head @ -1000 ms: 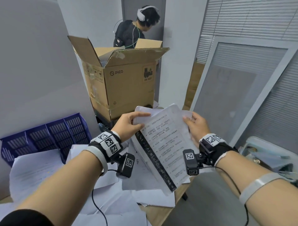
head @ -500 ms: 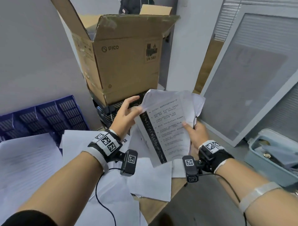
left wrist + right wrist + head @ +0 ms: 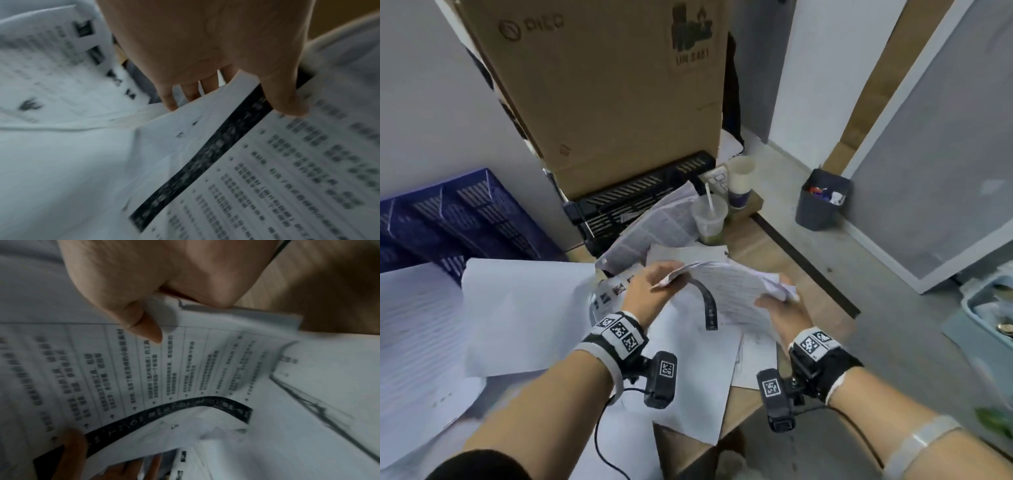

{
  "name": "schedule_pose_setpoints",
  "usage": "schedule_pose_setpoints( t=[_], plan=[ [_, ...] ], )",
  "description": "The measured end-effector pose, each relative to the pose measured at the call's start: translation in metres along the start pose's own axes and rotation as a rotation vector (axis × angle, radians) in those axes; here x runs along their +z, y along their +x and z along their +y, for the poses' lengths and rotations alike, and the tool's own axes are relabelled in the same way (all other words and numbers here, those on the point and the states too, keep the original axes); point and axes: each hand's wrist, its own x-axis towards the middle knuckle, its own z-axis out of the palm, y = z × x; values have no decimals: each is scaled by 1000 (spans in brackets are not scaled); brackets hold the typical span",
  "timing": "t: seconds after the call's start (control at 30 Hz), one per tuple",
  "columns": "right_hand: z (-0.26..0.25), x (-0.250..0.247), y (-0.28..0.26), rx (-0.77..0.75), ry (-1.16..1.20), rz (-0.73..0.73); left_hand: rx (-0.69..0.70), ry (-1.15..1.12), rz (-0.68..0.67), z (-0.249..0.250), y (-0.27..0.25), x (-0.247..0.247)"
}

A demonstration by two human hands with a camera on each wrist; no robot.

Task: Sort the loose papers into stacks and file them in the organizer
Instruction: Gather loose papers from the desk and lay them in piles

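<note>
Cardboard box: a tall brown carton at the back of the desk, standing on a black slotted tray.
Desk: a wooden top, mostly covered by loose white sheets that overlap in no order.
Organizer: a blue plastic file holder with slotted dividers, at the far left against the wall, partly covered by the sheets in front of it. No paper is visible in its compartments.
Held papers: a small bundle of printed pages with a black strip along one edge, held above the desk between both hands and bowed upward in the middle.
Left hand: grips the left end of the bundle, thumb on top and fingers curled beneath, as the left wrist view shows.
Right hand: pinches the right end, thumb pressed on the printed face and fingers behind.
Drinks: a clear cup with a straw and a paper cup stand on the desk just beyond the held bundle.
Step in hand: probably gathering and squaring one bundle; sorting looks barely begun.
Next move: likely align the page edges, then carry the bundle left to the organizer, keeping it clear of the cups.
</note>
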Motion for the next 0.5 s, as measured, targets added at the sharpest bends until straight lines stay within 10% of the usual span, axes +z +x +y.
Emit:
schedule_pose_setpoints(
  t=[0.17,0.5],
  plan=[
    [19,-1,14,39,34,-15,-29,247,46,-20,15,14],
    [-10,-8,32,-33,258,126,6,-320,54,45,28,34]
  ],
)
